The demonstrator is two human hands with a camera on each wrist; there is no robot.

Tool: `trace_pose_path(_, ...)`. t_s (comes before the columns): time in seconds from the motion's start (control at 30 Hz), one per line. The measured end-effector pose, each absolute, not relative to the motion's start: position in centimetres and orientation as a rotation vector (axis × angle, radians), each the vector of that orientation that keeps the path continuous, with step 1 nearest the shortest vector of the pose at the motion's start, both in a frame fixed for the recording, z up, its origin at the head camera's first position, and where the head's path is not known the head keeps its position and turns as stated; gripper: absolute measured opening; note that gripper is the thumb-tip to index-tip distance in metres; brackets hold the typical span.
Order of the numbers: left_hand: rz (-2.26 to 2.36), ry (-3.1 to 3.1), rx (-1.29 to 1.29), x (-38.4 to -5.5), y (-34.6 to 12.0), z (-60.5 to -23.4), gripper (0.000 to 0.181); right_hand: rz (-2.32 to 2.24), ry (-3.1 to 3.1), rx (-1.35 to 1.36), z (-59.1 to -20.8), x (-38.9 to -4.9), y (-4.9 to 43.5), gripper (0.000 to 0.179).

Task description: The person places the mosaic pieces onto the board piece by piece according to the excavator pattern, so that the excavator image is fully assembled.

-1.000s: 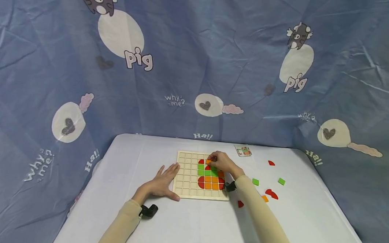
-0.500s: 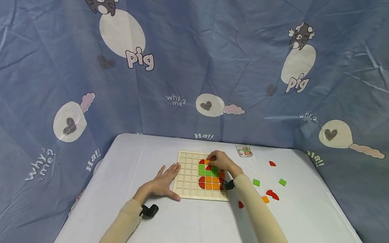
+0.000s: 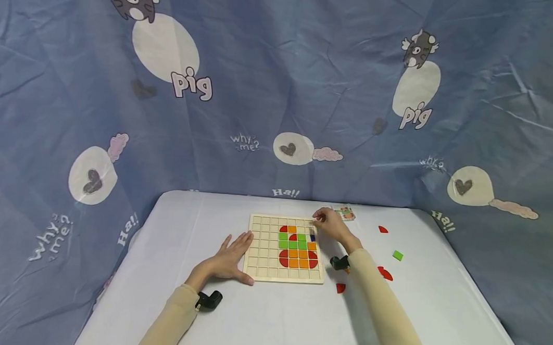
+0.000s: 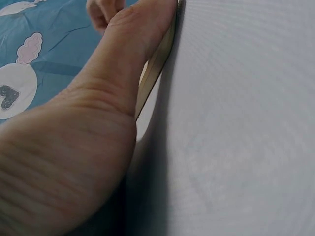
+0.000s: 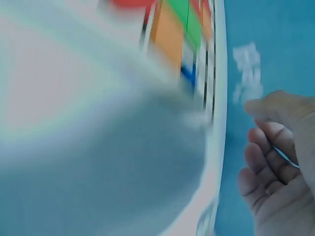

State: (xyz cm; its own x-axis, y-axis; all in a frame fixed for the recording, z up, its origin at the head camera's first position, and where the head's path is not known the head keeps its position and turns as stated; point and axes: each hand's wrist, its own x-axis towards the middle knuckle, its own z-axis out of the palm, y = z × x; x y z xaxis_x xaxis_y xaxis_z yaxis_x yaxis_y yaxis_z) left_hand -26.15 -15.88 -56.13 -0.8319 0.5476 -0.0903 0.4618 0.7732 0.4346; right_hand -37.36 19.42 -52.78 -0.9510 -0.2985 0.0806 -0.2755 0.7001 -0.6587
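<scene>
A wooden grid board [image 3: 262,268] lies on the white table, with red, orange and green tiles [image 3: 298,246] set in its right half. One small dark blue piece [image 3: 312,238] shows near its right edge. My left hand [image 3: 227,258] rests spread at the board's left edge, fingers straight, thumb by the near left corner. My right hand [image 3: 333,226] is over the board's far right corner. In the right wrist view that hand [image 5: 280,147] has loosely bent fingers, and nothing shows between them.
A picture card [image 3: 346,213] lies behind the right hand, partly covered. Loose pieces are scattered to the right: a red quarter-round [image 3: 383,229], a green square [image 3: 398,255], red pieces [image 3: 385,273] and another red quarter-round [image 3: 341,288]. A printed blue cloth [image 3: 243,87] hangs behind.
My right hand has left the orange tile in the board's top row and moved right, uncovering more tiles and the blue piece. The left hand stays in place.
</scene>
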Motion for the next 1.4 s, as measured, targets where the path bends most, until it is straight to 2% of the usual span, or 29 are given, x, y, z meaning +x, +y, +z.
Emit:
trace_pose_path(0.2,0.585,2.761,0.797,-26.0,-16.2,-56.3,0.135,-1.087,2.986,-0.344,-52.9,-37.6,26.7,0.024)
trace_pose_path(0.37,0.594,2.771,0.818,-25.9,-16.3,-56.2,0.133,-1.09,3.034,-0.126,-53.2,-36.9,32.0,0.031)
trace_pose_path(0.6,0.58,2.774,0.82,-25.8,-16.4,-56.1,0.133,-1.03,3.037,0.016,-54.4,-36.4,36.5,0.045)
trace_pose_path(1.13,0.587,2.775,0.823,-26.1,-16.1,-56.5,0.133,-0.956,2.919,0.185,-54.5,-36.2,37.8,0.026)
trace_pose_path(1.4,0.584,2.77,0.817,-26.2,-16.0,-56.4,0.134,-0.971,2.967,0.07,-53.9,-36.4,34.5,0.028)
